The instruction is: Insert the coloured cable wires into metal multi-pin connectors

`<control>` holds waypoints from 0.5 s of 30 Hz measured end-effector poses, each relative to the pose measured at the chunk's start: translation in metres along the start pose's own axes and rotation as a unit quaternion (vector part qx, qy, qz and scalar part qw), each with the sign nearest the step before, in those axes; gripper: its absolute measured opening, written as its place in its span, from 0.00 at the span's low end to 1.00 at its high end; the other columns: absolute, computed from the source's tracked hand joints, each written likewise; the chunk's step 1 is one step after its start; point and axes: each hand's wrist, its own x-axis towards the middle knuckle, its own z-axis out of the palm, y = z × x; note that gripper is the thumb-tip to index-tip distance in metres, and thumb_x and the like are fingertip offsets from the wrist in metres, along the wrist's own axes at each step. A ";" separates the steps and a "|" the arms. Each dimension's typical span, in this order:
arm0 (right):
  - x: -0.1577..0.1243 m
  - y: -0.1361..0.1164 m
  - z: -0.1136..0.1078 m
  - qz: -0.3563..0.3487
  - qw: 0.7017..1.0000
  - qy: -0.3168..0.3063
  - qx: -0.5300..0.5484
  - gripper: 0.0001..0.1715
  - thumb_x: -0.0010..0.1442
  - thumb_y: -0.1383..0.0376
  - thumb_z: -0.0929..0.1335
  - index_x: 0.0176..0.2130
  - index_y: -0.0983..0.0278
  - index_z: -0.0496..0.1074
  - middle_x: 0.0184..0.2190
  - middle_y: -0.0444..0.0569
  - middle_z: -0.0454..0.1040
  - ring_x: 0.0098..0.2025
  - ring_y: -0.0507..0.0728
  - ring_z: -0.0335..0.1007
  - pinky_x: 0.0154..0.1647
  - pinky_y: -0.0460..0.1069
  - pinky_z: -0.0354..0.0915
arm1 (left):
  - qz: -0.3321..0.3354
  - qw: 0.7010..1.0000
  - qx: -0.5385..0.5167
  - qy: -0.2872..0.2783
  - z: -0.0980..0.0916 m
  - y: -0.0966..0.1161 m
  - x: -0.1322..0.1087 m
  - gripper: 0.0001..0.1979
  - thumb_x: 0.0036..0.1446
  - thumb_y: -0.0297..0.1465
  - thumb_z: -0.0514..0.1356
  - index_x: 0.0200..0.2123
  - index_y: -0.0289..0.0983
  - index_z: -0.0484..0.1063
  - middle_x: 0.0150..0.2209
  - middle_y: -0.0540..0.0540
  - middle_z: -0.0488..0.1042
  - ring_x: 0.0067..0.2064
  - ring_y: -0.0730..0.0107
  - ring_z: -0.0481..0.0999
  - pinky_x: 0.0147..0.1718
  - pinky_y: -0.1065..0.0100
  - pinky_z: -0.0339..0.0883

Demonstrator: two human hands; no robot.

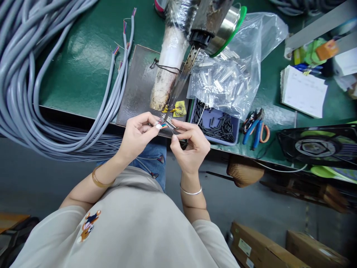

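My left hand (141, 132) is closed in a pinch on thin coloured wires (164, 126). Against the fingertips of my right hand (191, 139) rests a small metal multi-pin connector (169, 122), beside the wire ends. A thin solder wire (201, 114) runs down into my right hand, whose thumb and forefinger are pinched together. Directly above the connector is the tip of a mounted soldering iron (180, 82), pointing down. Its exact contact with the wires is hidden by the fingers and too small to tell.
Grey cables (19, 74) are heaped at left, stripped ends on the bench. A white tube (164, 74) stands beside the iron, near a solder spool (227, 29). Right are a bag of connectors (223, 78), a tray (235, 130) of black pieces, pliers (256, 128) and a fan (318, 145).
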 end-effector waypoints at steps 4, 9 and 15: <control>-0.002 0.001 0.001 -0.010 1.000 0.001 -0.002 0.10 0.57 0.75 0.70 0.31 0.60 0.71 0.45 0.49 0.83 0.47 0.58 0.82 0.45 0.54 0.80 | -0.011 1.000 -0.002 0.006 0.000 0.000 0.000 0.06 0.47 0.25 0.67 0.23 0.35 0.72 0.30 0.49 0.76 0.24 0.81 0.68 0.19 0.78 0.59; -0.001 0.004 0.002 -0.026 0.999 -0.001 -0.022 0.11 0.56 0.76 0.71 0.31 0.60 0.71 0.44 0.48 0.84 0.45 0.57 0.82 0.43 0.53 0.80 | -0.014 1.000 0.000 0.008 -0.001 -0.002 0.000 0.06 0.47 0.24 0.66 0.22 0.35 0.72 0.30 0.49 0.77 0.22 0.84 0.64 0.18 0.79 0.56; 0.004 0.001 0.003 -0.040 0.999 0.005 -0.037 0.11 0.56 0.76 0.71 0.31 0.60 0.73 0.44 0.47 0.84 0.45 0.56 0.82 0.45 0.53 0.79 | 0.002 1.000 0.016 0.009 0.000 0.001 -0.001 0.06 0.48 0.24 0.66 0.23 0.35 0.72 0.30 0.50 0.77 0.23 0.83 0.66 0.19 0.79 0.58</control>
